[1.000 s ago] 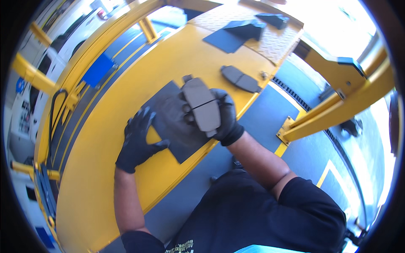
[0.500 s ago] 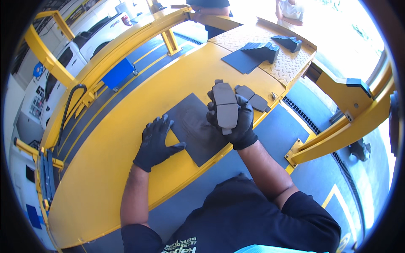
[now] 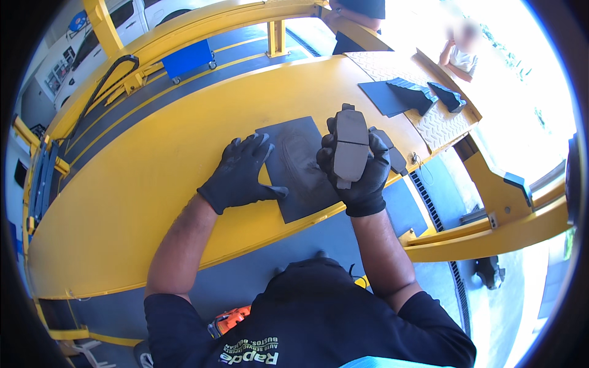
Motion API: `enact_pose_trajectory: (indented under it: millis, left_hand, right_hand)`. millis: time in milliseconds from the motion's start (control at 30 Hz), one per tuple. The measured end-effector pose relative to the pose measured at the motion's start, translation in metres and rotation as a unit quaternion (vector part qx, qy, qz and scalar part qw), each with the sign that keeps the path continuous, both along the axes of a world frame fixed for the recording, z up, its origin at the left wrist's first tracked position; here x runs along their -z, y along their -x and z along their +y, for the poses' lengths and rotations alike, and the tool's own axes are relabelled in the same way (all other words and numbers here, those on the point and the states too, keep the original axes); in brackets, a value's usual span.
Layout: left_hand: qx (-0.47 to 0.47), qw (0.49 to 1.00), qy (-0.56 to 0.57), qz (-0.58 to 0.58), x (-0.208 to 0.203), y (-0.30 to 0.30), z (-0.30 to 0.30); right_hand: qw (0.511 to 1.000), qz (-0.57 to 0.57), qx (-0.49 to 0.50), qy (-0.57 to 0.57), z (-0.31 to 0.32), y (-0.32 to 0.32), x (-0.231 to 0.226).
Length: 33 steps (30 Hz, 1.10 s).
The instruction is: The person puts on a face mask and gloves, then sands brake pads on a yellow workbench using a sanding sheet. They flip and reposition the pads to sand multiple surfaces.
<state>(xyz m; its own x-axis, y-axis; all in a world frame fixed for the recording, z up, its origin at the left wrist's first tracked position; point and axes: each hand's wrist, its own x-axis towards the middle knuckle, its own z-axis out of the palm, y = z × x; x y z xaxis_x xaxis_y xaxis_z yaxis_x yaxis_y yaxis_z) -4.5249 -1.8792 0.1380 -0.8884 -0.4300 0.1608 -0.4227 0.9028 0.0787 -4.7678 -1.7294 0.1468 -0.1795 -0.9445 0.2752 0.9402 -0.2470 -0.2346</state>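
In my black-gloved right hand (image 3: 370, 184) is a brake pad (image 3: 352, 144), held up with its flat grey friction face and centre groove showing. The fingers wrap round it from both sides. Just behind that hand a second brake pad (image 3: 393, 154) lies on the yellow platform (image 3: 202, 147), partly hidden by the glove. Below the held pad a dark sheet (image 3: 283, 142), perhaps sandpaper, lies flat with dusty scuff marks on its middle. My gloved left hand (image 3: 239, 175), fingers spread and holding nothing, is at the sheet's left edge; whether it touches the sheet I cannot tell.
Black wedge-shaped blocks (image 3: 412, 95) and another dark sheet (image 3: 375, 98) rest at the platform's far right, by a diamond-plate ramp (image 3: 438, 126). A yellow lift arm (image 3: 491, 240) stands at right. Beyond are a blue cart (image 3: 187, 61) and two people, one leaning on the yellow rail.
The whole view has turned and shifted. My left hand has come slightly nearer the dark sheet, its thumb now over the sheet. The brake pad stays in my right hand.
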Motion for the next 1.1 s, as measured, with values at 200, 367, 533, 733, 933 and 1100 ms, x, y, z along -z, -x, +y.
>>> enact_pose_trajectory:
  millis: [200,367,533,733,933,1100]
  left_hand:
    - [-0.012,0.999,-0.021,-0.026,-0.004,-0.005,0.001]
    - [-0.025,0.998,-0.046,-0.046,-0.006,0.001,0.000]
    - [-0.028,0.997,-0.047,-0.053,-0.006,0.002,-0.001]
    - [-0.024,0.998,-0.044,-0.039,-0.002,0.001,-0.003]
    - [-0.027,0.998,-0.031,-0.040,-0.001,0.001,-0.001]
    - [-0.033,0.998,-0.031,-0.052,-0.005,-0.001,0.001]
  right_hand:
    - [0.949,0.227,0.182,-0.119,0.005,-0.013,-0.007]
    - [0.710,0.610,0.284,-0.208,0.000,-0.021,-0.020]
    - [0.356,0.870,0.296,-0.173,-0.008,-0.031,-0.004]
    - [0.248,0.909,0.305,-0.136,-0.016,-0.042,0.000]
    - [0.223,0.912,0.314,-0.142,-0.022,-0.053,0.004]
    - [0.233,0.903,0.316,-0.173,-0.010,-0.064,0.007]
